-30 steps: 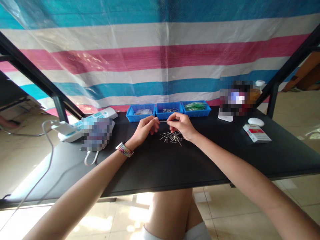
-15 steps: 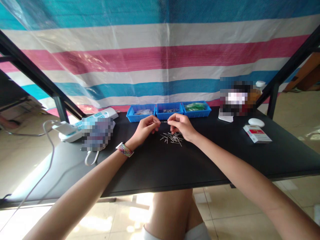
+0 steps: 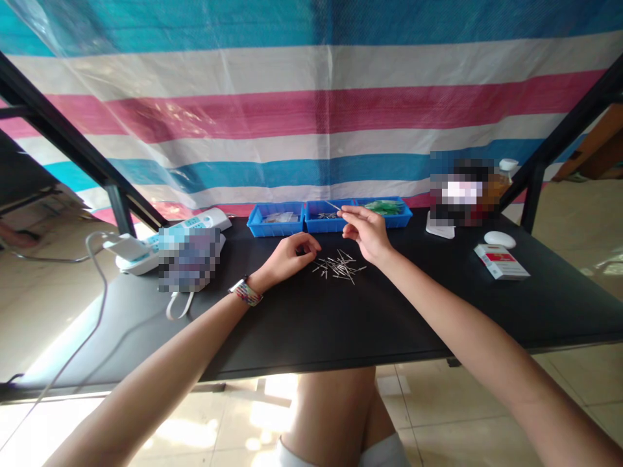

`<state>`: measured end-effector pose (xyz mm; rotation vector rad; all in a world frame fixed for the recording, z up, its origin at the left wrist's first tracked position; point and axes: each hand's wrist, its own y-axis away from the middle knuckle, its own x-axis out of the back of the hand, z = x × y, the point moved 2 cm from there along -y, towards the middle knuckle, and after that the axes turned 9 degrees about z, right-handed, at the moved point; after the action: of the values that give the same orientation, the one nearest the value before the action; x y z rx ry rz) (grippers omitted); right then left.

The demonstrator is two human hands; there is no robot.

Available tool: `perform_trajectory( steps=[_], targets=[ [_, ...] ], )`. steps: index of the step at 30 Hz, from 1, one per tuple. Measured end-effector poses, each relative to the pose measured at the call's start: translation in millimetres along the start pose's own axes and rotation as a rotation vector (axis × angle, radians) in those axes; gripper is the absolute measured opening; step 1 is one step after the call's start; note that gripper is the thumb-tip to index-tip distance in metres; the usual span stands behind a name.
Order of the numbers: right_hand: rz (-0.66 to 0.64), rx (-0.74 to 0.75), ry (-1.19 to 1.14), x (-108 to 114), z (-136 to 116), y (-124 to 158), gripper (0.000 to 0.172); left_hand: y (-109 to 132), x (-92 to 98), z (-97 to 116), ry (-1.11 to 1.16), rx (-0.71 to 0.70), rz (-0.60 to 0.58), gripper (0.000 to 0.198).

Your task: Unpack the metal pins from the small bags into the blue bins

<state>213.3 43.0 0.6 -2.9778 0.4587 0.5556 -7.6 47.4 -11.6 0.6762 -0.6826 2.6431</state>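
Note:
My right hand (image 3: 367, 230) is raised in front of the bins, its fingertips pinching a thin silvery metal pin (image 3: 333, 205) that points up and to the left. Low over the black table, my left hand (image 3: 294, 255) curls loosely, with a gap between thumb and fingers and nothing visible in it. Just right of its fingertips lies a loose pile of thin metal pins (image 3: 341, 267). Behind the hands, the middle blue bin (image 3: 324, 225) contains more metal pieces. The left blue bin (image 3: 276, 229) has clear plastic bags in it, and the right blue bin (image 3: 400, 220) holds green packets.
On the left are a power strip (image 3: 217, 220) with a plugged-in charger (image 3: 127, 248), a trailing cable and a blurred object with a white strap (image 3: 180, 308). A small box (image 3: 501, 263), a white mouse-shaped object (image 3: 500, 240) and a capped bottle (image 3: 507, 166) stand right.
My hands have parted. The right one has risen toward the bins with a pin; the left has lowered toward the pile and lost its hold on the pin.

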Motion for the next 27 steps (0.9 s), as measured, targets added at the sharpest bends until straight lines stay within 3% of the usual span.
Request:
perform_trajectory(
  steps=[3,8,18,27],
  targets=[
    [0.048,-0.046,0.052,6.6,-2.1,-7.0,0.035,2.5,-2.8,0.5,-0.120,-0.113,-0.064,0.020],
    [0.045,0.037,0.084,13.0,-1.0,-7.1,0.015,3.0,-5.3,0.3,-0.253,-0.234,-0.108,0.012],
    [-0.091,0.053,0.235,3.3,10.2,6.7,0.015,3.5,-3.5,4.8,-0.281,-0.247,-0.135,0.012],
    [-0.106,0.072,0.286,1.7,11.1,10.3,0.019,2.7,-4.5,5.9,-0.294,-0.222,-0.134,0.006]
  ],
)
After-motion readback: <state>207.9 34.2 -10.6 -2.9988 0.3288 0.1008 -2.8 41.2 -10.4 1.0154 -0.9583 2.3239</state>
